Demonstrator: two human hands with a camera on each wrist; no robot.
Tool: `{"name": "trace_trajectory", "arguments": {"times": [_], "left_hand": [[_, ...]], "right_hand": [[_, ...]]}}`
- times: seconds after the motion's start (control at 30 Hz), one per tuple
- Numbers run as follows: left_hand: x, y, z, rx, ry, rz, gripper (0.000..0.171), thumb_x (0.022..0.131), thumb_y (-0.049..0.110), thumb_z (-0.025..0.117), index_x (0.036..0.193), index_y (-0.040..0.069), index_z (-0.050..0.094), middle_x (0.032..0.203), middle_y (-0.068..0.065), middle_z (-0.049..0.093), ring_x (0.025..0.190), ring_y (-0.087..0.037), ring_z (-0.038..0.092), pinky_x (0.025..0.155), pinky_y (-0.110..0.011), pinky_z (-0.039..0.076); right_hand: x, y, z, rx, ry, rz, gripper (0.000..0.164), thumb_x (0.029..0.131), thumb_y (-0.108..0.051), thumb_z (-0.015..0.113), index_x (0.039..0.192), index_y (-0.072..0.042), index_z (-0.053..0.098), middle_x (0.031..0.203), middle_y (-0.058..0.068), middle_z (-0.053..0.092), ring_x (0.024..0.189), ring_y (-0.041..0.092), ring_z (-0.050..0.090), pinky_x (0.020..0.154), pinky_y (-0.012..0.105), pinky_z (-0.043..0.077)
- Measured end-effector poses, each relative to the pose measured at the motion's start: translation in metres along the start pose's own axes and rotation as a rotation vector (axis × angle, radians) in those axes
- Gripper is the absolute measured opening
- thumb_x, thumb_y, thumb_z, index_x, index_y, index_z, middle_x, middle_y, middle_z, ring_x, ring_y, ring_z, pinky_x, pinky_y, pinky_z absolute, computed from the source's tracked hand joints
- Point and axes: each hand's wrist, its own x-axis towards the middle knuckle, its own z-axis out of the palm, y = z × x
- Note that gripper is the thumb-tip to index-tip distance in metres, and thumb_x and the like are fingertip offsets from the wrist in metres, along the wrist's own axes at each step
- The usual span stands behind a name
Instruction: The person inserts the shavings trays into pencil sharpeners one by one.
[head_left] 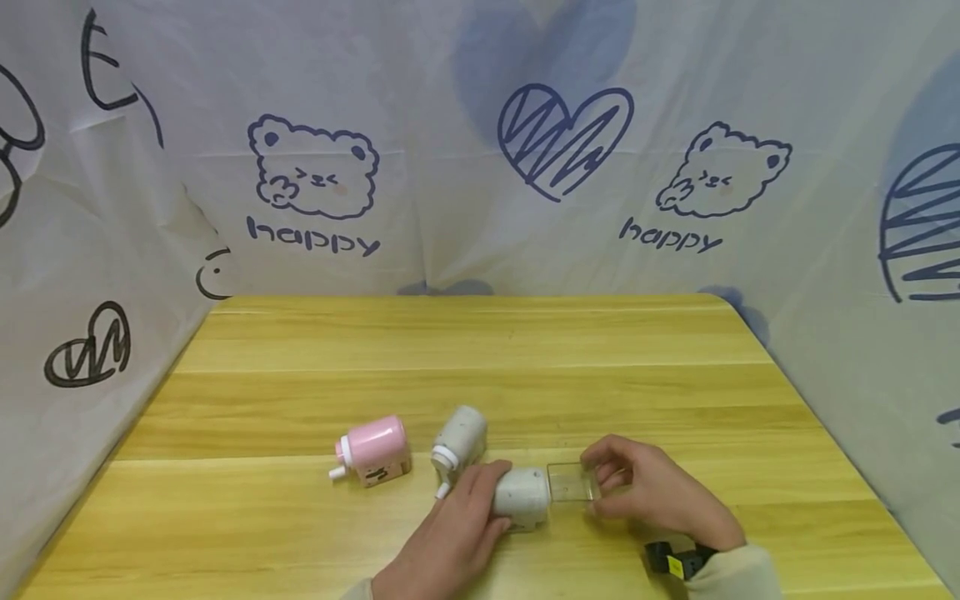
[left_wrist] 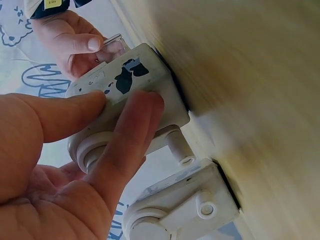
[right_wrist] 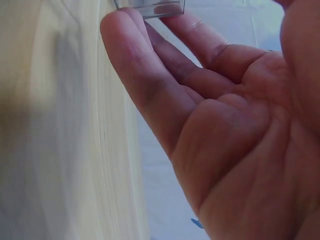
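My left hand (head_left: pixel 453 529) grips a white hand-crank pencil sharpener (head_left: pixel 522 493) that lies on the table. Dark cow-like patches mark its side in the left wrist view, and its crank (left_wrist: pixel 180 145) sticks out by the fingers. My right hand (head_left: pixel 663 492) pinches the far end of a clear shavings drawer (head_left: pixel 572 483), which extends from the sharpener's right end. Whether the drawer's inner end is still inside the body, I cannot tell. Only a corner of the clear drawer (right_wrist: pixel 162 9) shows in the right wrist view.
A second white sharpener (head_left: pixel 463 435) lies just behind my left hand, its crank toward me. Farther left is a pink sharpener (head_left: pixel 377 442) with a white crank. The wooden table (head_left: pixel 480 350) ends at a printed cloth (head_left: pixel 435 192) at the back and sides.
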Motion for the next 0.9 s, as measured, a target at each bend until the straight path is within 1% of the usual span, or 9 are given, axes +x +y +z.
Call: {"name": "trace_trajectory", "arguments": {"times": [0.27, 0.4, 0.67, 0.8, 0.9], "left_hand": [[0.0000, 0.0013, 0.0012, 0.023, 0.011, -0.014, 0.052, 0.090, 0.016, 0.062, 0.135, 0.007, 0.038, 0.119, -0.010, 0.052, 0.105, -0.020, 0.055, 0.087, -0.036, 0.049], [0.0006, 0.0013, 0.0016, 0.024, 0.022, -0.023, 0.052, 0.091, 0.017, 0.062, 0.136, 0.007, 0.037, 0.120, -0.011, 0.052, 0.106, -0.022, 0.056, 0.087, -0.037, 0.049], [0.0029, 0.0026, 0.0001, 0.026, 0.031, -0.060, 0.052, 0.093, 0.017, 0.059, 0.138, 0.008, 0.037, 0.124, -0.011, 0.052, 0.107, -0.024, 0.057, 0.086, -0.038, 0.050], [0.0033, 0.0019, -0.0004, 0.027, 0.051, -0.059, 0.051, 0.093, 0.017, 0.059, 0.138, 0.008, 0.038, 0.126, -0.010, 0.052, 0.107, -0.023, 0.057, 0.085, -0.038, 0.050], [0.0032, 0.0020, -0.0007, 0.027, 0.047, -0.059, 0.051, 0.093, 0.018, 0.059, 0.139, 0.009, 0.038, 0.128, -0.009, 0.051, 0.111, -0.022, 0.056, 0.087, -0.038, 0.049]], "right_hand": [[-0.0004, -0.0016, 0.0033, 0.017, -0.032, -0.057, 0.053, 0.073, -0.029, 0.081, 0.117, -0.008, 0.057, 0.103, 0.008, 0.062, 0.093, 0.023, 0.060, 0.081, 0.033, 0.050], [-0.0005, -0.0035, 0.0035, 0.023, -0.042, -0.056, 0.053, 0.074, -0.029, 0.081, 0.116, -0.009, 0.057, 0.104, 0.008, 0.062, 0.093, 0.023, 0.060, 0.081, 0.033, 0.050], [0.0013, -0.0052, 0.0041, 0.006, -0.024, -0.056, 0.054, 0.074, -0.030, 0.080, 0.118, -0.010, 0.057, 0.104, 0.007, 0.061, 0.094, 0.021, 0.059, 0.082, 0.033, 0.050], [0.0021, -0.0056, 0.0048, 0.014, -0.029, -0.052, 0.055, 0.074, -0.031, 0.080, 0.118, -0.009, 0.057, 0.105, 0.006, 0.060, 0.094, 0.022, 0.059, 0.082, 0.033, 0.050], [0.0017, -0.0058, 0.0055, 0.017, -0.033, -0.048, 0.055, 0.073, -0.031, 0.081, 0.118, -0.009, 0.057, 0.106, 0.006, 0.060, 0.095, 0.022, 0.059, 0.082, 0.032, 0.050]]}}
